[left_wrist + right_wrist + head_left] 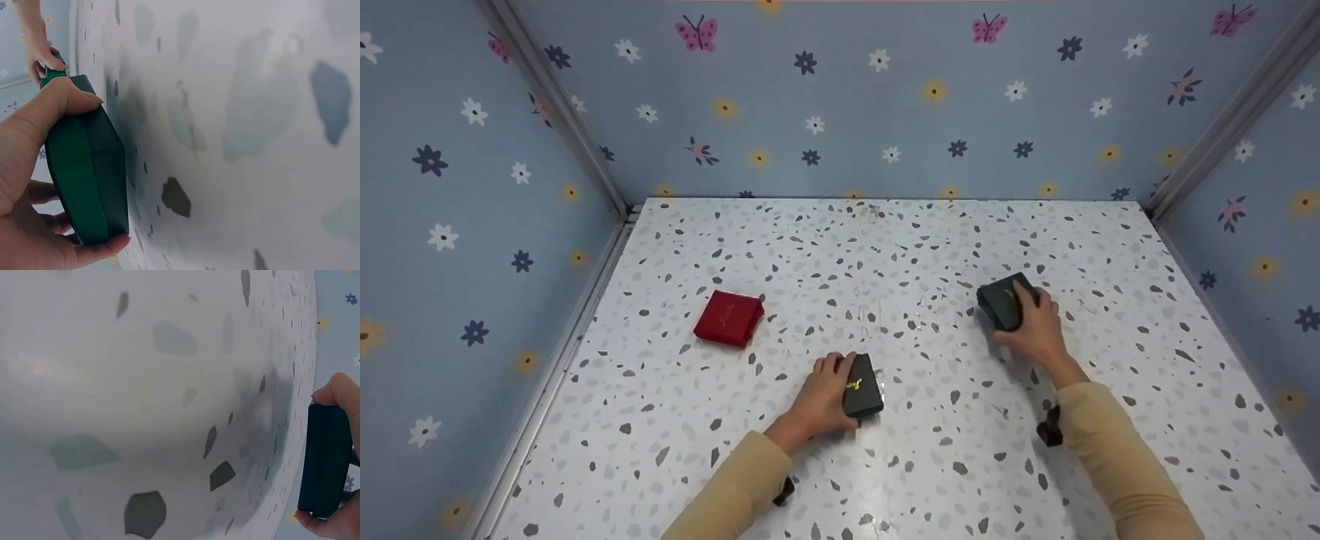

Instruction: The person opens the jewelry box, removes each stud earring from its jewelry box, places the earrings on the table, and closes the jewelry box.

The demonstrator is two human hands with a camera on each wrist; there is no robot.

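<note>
Near the middle front of the table, my left hand point(823, 394) grips a dark green box point(864, 390) with gold script on its lid. In the left wrist view its thumb lies over one end of the box point(90, 169) and a fingertip reaches the other end. Farther back and to the right, my right hand point(1039, 330) holds a second dark green box point(1000, 301), also marked in gold. The right wrist view has this box point(324, 458) between thumb and fingers at its two ends. A red box point(728, 319) with faint gold script sits on the left, apart from both hands.
The speckled white table point(855, 262) is bounded by a flowered blue back wall point(855, 97). Similar panels stand at the left point(472, 285) and right point(1260, 225), with metal posts in the corners. Dark wrist-worn devices hang under both sleeves.
</note>
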